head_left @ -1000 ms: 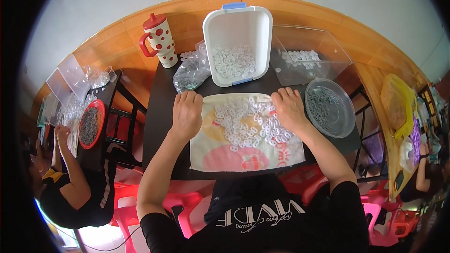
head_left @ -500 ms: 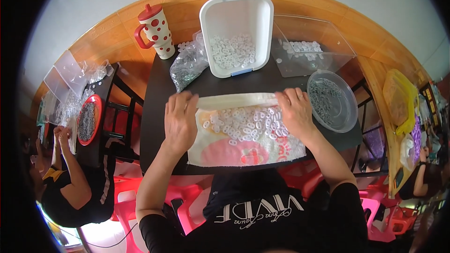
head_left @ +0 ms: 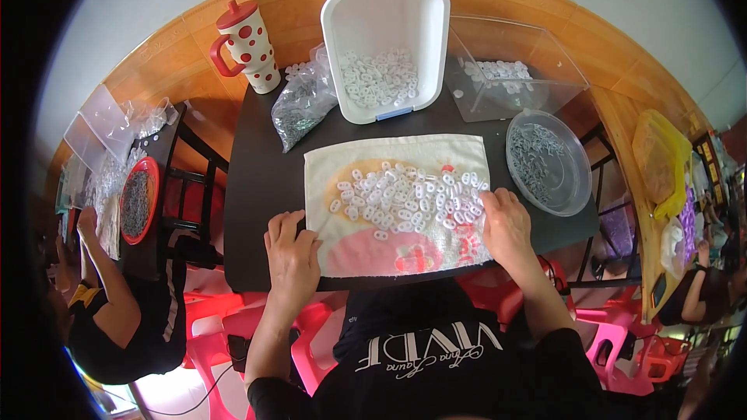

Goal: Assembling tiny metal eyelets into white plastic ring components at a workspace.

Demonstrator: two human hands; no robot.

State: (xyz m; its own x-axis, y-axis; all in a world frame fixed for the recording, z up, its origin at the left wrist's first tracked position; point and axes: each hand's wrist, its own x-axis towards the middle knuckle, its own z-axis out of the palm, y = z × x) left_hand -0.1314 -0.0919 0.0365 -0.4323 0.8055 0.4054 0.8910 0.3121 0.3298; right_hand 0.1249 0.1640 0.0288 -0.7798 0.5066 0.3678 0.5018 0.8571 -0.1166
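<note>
A pale towel (head_left: pixel 467 152) with pink and orange printing lies flat on the dark table. Many small white plastic pieces (head_left: pixel 401 198), oval with two holes, are heaped on its middle and right. My left hand (head_left: pixel 292 253) rests by the towel's left edge, its fingers loosely bent and apart, with nothing visible in it. At the right edge, my right hand (head_left: pixel 507 225) touches the towel beside the outermost pieces. Its fingers are bent but not closed round anything I can see; the fingertips are partly hidden.
Behind the towel, a white bin (head_left: pixel 331 70) leans back with more white pieces (head_left: pixel 381 78). A bag of small metal parts (head_left: pixel 303 105) and a dotted tumbler (head_left: pixel 253 54) stand left. Rightward are a clear box (head_left: pixel 537 97) and round tub (head_left: pixel 572 163). A person (head_left: pixel 117 311) sits left.
The towel's far edge was lifted and folded toward me; now it lies flat. Both hands have let go of that edge and come down nearer to my body.
</note>
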